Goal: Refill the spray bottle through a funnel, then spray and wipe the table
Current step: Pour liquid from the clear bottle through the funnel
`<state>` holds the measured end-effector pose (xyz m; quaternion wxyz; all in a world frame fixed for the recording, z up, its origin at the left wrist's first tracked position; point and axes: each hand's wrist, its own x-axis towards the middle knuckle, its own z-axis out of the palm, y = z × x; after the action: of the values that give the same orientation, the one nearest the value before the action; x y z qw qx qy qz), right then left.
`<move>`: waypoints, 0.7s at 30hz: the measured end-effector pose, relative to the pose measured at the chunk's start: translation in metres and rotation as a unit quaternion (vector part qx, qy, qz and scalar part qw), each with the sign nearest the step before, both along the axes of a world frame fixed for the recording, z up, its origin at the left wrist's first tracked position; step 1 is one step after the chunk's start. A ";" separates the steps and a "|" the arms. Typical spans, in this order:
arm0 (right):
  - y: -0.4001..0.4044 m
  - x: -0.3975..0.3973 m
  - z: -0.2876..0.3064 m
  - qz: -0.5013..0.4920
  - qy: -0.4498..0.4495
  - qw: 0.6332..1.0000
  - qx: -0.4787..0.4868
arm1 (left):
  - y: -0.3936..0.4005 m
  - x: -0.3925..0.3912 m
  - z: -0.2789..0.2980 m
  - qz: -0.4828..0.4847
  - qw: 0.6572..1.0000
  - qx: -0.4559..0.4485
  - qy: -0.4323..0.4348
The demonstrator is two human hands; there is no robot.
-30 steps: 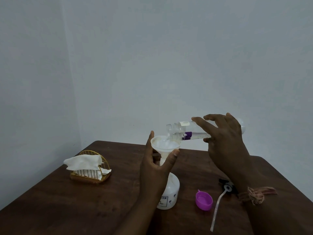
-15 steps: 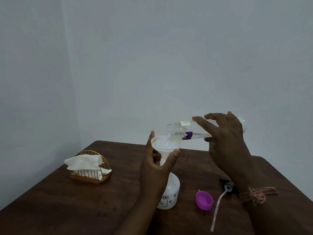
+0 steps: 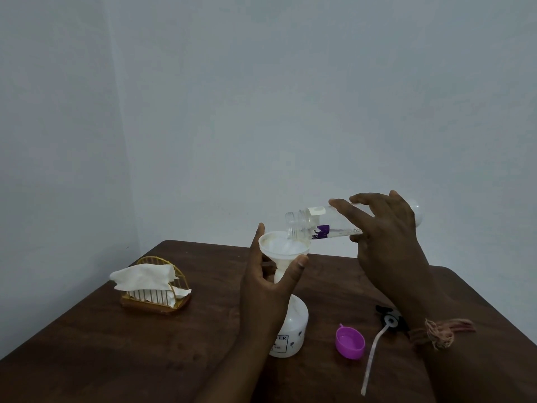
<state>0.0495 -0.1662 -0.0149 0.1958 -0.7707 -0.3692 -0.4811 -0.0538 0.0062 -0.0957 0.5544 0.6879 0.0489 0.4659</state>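
Refill step underway: right hand (image 3: 386, 245) grips clear bottle (image 3: 328, 223), tipped w/ mouth over funnel (image 3: 283, 248). Left hand (image 3: 270, 289) pinches funnel, seated in spray bottle (image 3: 293, 330) below it. Flow prob. nearly done; next, lift funnel, refit sprayer head (image 3: 389, 319) beneath right wrist.

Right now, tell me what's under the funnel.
The funnel sits stem-down in the white spray bottle standing on the table. The left hand steadying the funnel covers the bottle's neck, so where stem meets bottle cannot be seen, nor the liquid level inside.
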 end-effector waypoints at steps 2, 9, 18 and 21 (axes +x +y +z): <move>0.000 0.000 0.000 0.002 0.000 1.000 0.000 | 0.000 0.000 0.000 -0.002 1.000 0.000 -0.002; 0.000 -0.002 0.000 0.007 0.001 1.000 -0.006 | -0.001 -0.001 0.001 -0.001 1.000 -0.001 -0.001; -0.001 -0.004 0.003 0.009 -0.007 1.000 -0.004 | -0.002 -0.002 0.001 -0.006 1.000 -0.006 -0.002; 0.000 -0.007 0.005 0.016 -0.005 1.000 -0.006 | -0.002 -0.002 0.001 -0.014 1.000 -0.010 -0.003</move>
<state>0.0423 -0.1660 -0.0101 0.1966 -0.7633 -0.3854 -0.4798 -0.0554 0.0045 -0.0952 0.5679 0.6815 0.0423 0.4596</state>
